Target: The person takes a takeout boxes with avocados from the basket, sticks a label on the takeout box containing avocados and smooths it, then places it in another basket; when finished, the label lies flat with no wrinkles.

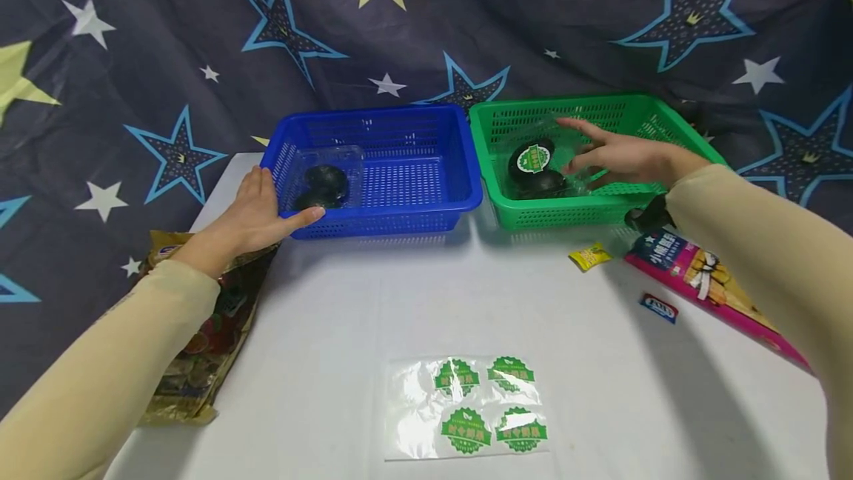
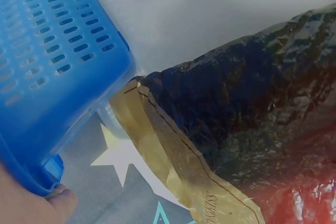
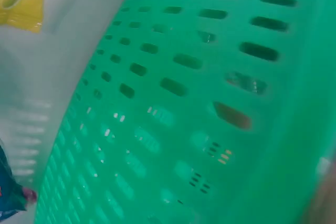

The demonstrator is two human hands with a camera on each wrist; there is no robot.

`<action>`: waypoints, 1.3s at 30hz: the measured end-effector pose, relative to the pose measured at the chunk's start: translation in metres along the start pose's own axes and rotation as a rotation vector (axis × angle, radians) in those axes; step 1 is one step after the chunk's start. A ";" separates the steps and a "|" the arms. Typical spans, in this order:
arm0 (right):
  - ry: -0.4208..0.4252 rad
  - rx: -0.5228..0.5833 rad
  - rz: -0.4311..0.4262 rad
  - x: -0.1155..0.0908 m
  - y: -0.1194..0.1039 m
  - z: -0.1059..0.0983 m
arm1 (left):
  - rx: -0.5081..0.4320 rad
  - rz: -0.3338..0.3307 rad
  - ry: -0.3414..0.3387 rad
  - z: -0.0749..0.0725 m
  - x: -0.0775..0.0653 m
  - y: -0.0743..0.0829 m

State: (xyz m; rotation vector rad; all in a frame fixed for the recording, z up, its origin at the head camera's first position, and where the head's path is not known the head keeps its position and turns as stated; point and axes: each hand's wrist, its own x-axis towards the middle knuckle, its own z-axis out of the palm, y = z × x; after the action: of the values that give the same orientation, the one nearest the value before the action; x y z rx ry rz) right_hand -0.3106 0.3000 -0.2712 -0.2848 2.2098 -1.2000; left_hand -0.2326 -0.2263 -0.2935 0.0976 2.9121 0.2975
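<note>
Head view: the front left corner of a blue basket (image 1: pixel 400 222) is touched by the left hand (image 1: pixel 256 210), its thumb spread wide from the fingers. The right hand (image 1: pixel 629 158) is held over a green basket (image 1: pixel 533 215), fingers parted wide beside a clear box (image 1: pixel 561 148); whether the box is touched cannot be told. Two dark round items (image 1: pixel 543 185) are contained in it, one marked by a sticker (image 1: pixel 534 159).
</note>
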 end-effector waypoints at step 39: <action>0.006 -0.367 0.095 0.004 0.010 0.012 | 0.026 0.001 -0.016 0.000 0.000 0.002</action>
State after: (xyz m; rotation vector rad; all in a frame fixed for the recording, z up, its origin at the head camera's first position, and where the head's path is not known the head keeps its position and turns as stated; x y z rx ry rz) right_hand -0.3058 0.2952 -0.2862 -0.3183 2.4128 -0.7408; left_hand -0.2328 -0.2240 -0.2929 0.1044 2.9008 0.2572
